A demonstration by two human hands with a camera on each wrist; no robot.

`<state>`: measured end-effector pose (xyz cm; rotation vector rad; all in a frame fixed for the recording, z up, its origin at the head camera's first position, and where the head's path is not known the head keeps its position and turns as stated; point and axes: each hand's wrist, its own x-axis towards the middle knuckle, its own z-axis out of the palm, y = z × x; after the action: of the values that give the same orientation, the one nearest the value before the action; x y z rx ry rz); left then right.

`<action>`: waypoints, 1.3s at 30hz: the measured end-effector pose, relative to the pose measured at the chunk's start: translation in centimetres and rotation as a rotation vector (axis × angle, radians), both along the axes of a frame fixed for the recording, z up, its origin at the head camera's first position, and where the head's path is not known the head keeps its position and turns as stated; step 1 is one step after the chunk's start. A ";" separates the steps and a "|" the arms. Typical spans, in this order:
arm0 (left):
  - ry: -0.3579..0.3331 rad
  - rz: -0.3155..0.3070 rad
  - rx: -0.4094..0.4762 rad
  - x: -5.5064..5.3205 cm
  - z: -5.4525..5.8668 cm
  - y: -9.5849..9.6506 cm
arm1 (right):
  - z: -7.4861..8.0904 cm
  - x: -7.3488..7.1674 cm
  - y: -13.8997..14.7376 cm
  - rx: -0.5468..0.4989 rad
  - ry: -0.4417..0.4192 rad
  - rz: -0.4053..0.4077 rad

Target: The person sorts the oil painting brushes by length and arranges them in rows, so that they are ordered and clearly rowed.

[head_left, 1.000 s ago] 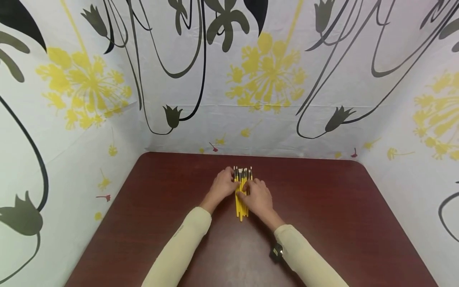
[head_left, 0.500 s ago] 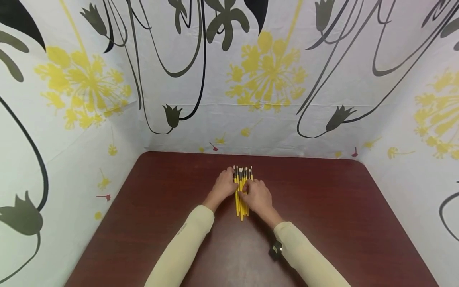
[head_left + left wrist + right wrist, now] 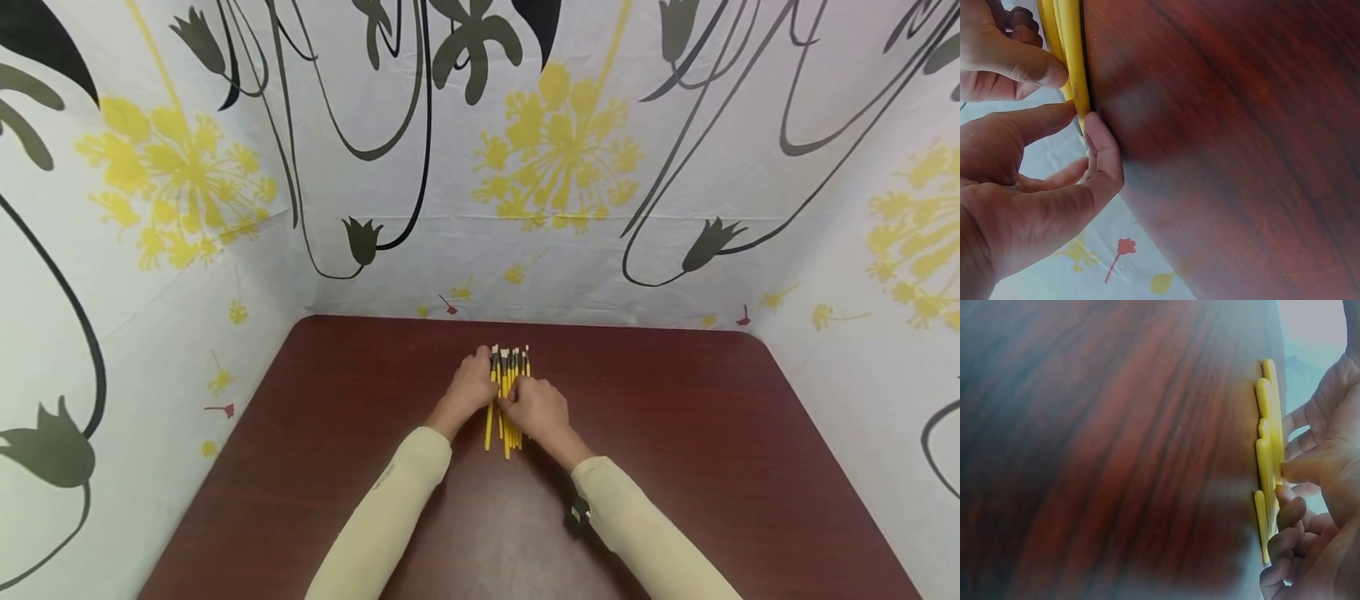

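A bunch of paintbrushes [image 3: 507,442] with yellow handles, dark ferrules and pale bristles lies on the dark red table, bristles pointing away from me. My left hand [image 3: 471,383] is at the bunch's left side, near the bristle ends. In the left wrist view, its thumb and a finger pinch a yellow handle [image 3: 1072,50]. My right hand [image 3: 542,408] lies over the right part, thumb on the handles and fingers curled at their side. Uneven handle ends [image 3: 1264,394] show in the right wrist view. The hands partly cover the middle of the bunch.
The table [image 3: 675,433] ends at a rounded far edge just beyond the brushes. Around it hangs white cloth [image 3: 570,283] with a floral print. A small black device [image 3: 577,517] sits at the right sleeve.
The leftmost brush's handle end has swung slightly left, away from the others. A handle end now shows by the right hand's wrist side. Both hands have barely moved.
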<state>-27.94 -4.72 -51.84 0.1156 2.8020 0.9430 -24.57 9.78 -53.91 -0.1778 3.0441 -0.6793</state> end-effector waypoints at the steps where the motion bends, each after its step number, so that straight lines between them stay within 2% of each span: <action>1: 0.004 -0.002 -0.002 0.0 0.0 0.1 | 0.0 0.0 0.0 0.001 -0.001 0.001; 10: -0.028 0.015 -0.007 0.2 0.0 0.3 | 0.3 -0.3 -0.6 0.046 -0.009 -0.014; 18: 0.002 0.010 -0.013 0.2 -0.2 0.3 | 0.6 -0.1 -1.2 0.095 0.029 -0.060; 29: -0.015 0.022 -0.010 0.4 -0.3 0.3 | 0.9 0.0 -1.9 0.106 0.017 -0.113; 39: 0.014 0.037 -0.002 0.3 -0.3 0.0 | 1.1 -0.1 -2.3 0.138 0.001 -0.108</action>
<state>-27.60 -4.67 -52.18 0.0715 2.8275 0.9508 -24.69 7.52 -52.84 -0.0112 3.1053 -0.4709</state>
